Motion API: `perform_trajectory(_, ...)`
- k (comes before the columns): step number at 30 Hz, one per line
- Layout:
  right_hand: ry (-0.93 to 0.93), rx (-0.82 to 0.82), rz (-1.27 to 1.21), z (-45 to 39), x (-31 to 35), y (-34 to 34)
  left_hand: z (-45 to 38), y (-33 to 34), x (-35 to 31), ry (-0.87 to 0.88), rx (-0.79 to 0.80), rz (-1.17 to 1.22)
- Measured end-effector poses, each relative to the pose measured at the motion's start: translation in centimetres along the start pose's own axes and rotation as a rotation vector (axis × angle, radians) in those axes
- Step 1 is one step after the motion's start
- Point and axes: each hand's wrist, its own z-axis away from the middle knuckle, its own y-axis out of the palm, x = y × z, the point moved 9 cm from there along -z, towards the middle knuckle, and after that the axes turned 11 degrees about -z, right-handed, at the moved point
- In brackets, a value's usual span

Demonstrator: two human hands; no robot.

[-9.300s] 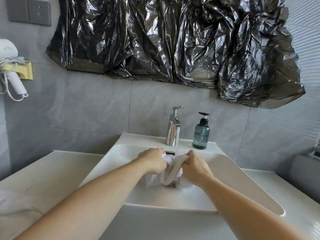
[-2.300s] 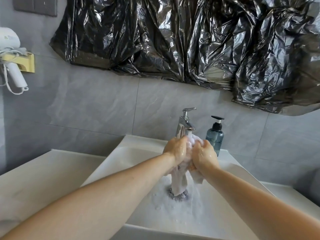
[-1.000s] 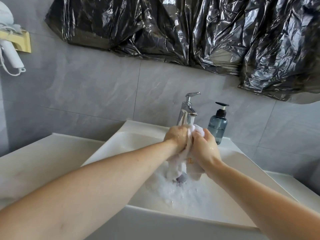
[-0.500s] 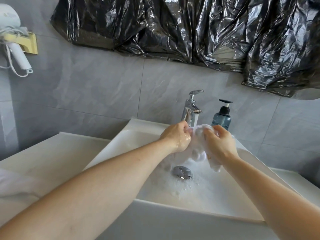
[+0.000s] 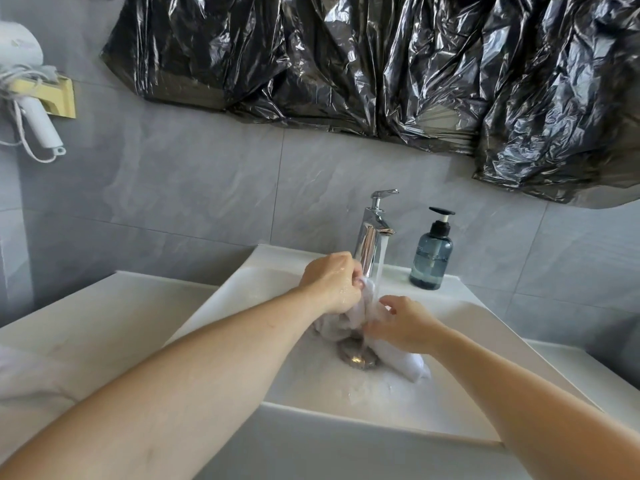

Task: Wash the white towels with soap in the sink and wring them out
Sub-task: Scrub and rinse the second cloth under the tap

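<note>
Towel (image 5: 398, 362) lower now, under running tap (image 5: 372, 244) — both hands gripping.

- We see even, soft daylight-like illumination; its source lies outside view.
- Glare streaks the crumpled black plastic sheeting (image 5: 381, 64) and the chrome tap (image 5: 372, 244).
- Wide-angle distortion bends the edges; the near forearms appear soft.

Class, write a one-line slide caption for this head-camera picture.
Both hands, left and right, hold a white towel under the running tap in the sink.
</note>
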Motion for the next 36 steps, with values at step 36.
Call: perform_trajectory(36, -0.034, -0.14, -0.371, 0.9, 0.9, -2.4, -0.8, -1.5, -1.1, -0.128, 0.0, 0.962)
